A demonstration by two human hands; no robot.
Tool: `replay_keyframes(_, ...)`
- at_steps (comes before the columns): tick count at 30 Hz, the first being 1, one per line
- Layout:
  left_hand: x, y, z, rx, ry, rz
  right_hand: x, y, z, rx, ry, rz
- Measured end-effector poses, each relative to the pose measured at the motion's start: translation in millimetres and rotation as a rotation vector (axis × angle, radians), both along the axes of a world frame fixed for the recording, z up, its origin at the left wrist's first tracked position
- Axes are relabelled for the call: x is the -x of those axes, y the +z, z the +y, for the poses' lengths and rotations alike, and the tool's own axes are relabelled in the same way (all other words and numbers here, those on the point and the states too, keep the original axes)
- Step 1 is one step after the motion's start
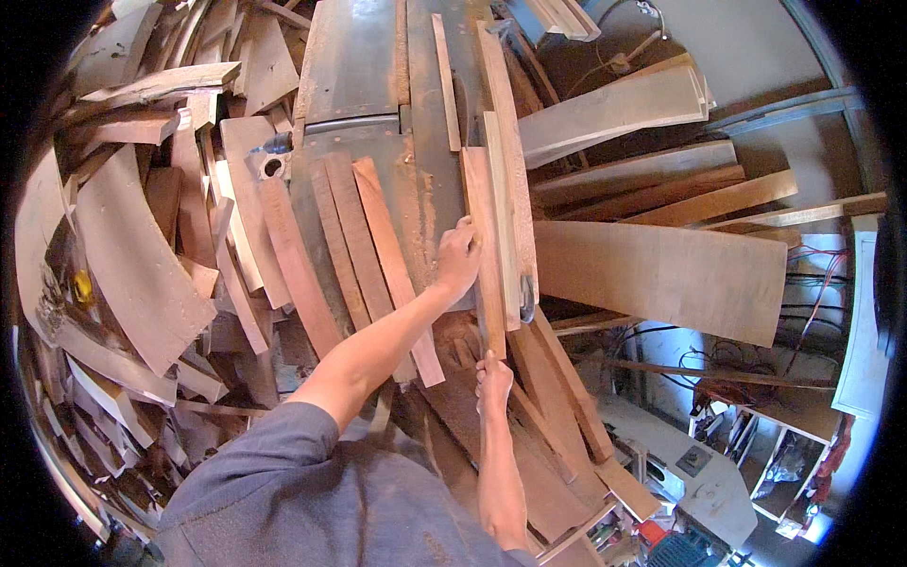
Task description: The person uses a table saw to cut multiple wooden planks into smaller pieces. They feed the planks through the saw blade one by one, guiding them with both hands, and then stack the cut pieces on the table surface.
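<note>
A long, narrow wood strip [487, 255] lies lengthwise on the metal machine table [354, 71], beside a pale wood strip [504, 217] along a long wooden guide board [517, 189]. My left hand [459, 257] presses against the strip's left side near its middle, fingers bent over its edge. At the near end, my right hand [493, 382] is closed around the strip. Left of my left hand, several reddish-brown strips [383, 227] rest side by side on the table. Farther up lies a thin loose strip [446, 80].
Stacked planks and offcuts [142, 255] crowd the left side. On the right, wide boards [661, 274] jut outward near hanging cables [812, 283]. A blue power tool [274, 144] sits at the table's left edge. More boards [557, 416] lie beside my right arm.
</note>
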State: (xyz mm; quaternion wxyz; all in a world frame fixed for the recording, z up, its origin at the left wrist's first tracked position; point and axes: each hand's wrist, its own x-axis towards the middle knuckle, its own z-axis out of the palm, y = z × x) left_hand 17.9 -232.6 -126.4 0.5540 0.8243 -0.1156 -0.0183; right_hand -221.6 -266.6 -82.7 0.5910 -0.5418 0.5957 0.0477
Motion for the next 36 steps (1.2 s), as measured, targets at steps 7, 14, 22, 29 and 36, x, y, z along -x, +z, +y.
replay_keyframes(7,-11.2,-6.6,-0.3,-0.047,0.012,-0.044,-10.4,-0.4,-0.9,-0.012,0.008,-0.029)
replay_keyframes(14,-14.1,15.9,3.3,-0.001,-0.039,0.077,-22.3,-2.8,-2.8,-0.001,0.002,-0.034)
replay_keyframes(22,37.9,7.9,9.3,-0.03,-0.047,0.061,-36.8,-0.4,-2.6,0.011,0.014,-0.036)
replay_keyframes(29,26.3,-1.6,4.7,-0.041,-0.036,0.034,-47.0,-1.7,-4.4,0.0,0.016,-0.061)
replay_keyframes(36,14.6,-0.4,2.6,-0.039,-0.047,0.06,-58.8,-0.8,-5.5,0.02,0.035,-0.068)
